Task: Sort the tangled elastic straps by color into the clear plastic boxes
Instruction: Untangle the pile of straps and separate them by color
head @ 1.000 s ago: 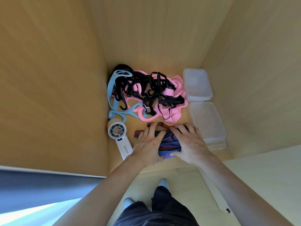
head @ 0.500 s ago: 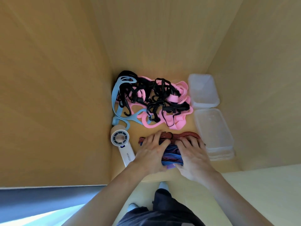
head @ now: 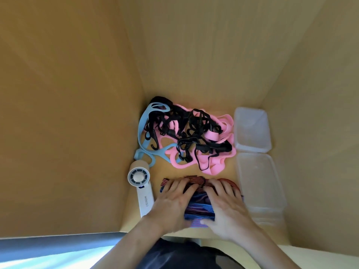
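A tangle of pink straps (head: 221, 162), black straps (head: 192, 131) and a light blue strap (head: 144, 121) lies at the back of a wooden shelf. Nearer to me a bundle of red, blue and purple striped straps (head: 198, 206) lies flat. My left hand (head: 172, 202) and my right hand (head: 227, 206) rest on it side by side with fingers stretched forward, covering most of it. Two clear plastic boxes stand along the right wall, the far box (head: 252, 131) and the near box (head: 260, 183).
A white hand-held fan (head: 140, 188) lies against the left wall, beside my left hand. Wooden walls close in the shelf on the left, back and right. The shelf's front edge (head: 136, 229) runs just under my wrists.
Both hands have stayed on the striped bundle, sliding slightly apart, so more of the red striped strap shows beyond my fingertips. The camera has tilted a little.
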Demonstrator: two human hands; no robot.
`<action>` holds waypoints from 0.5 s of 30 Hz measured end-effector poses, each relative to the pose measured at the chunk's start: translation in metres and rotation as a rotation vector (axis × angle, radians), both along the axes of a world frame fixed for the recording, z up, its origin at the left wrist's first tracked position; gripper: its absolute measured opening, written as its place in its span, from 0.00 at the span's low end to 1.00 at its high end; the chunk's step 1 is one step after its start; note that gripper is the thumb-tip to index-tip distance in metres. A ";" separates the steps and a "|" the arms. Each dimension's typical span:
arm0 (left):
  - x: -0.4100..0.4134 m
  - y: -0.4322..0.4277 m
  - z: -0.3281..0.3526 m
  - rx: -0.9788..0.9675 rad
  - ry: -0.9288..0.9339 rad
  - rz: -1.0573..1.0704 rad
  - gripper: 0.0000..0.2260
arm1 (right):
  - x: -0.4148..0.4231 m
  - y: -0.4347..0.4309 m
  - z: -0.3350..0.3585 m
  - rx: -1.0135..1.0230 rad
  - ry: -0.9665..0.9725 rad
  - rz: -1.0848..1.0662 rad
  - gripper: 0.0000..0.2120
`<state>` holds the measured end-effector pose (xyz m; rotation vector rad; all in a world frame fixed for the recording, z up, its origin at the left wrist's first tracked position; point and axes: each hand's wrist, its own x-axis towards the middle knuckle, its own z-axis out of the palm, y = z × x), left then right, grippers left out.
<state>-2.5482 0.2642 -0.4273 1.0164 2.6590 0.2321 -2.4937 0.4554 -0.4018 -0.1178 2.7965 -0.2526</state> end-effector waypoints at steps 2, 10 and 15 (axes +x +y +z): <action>0.002 -0.001 0.001 -0.006 -0.008 0.006 0.45 | 0.001 0.004 0.006 -0.042 0.002 0.004 0.43; -0.003 -0.004 0.021 -0.010 -0.116 0.027 0.54 | -0.014 0.017 0.032 -0.163 -0.005 0.023 0.46; -0.014 -0.009 0.045 0.173 -0.243 0.097 0.55 | -0.057 0.030 0.050 -0.340 0.189 -0.101 0.27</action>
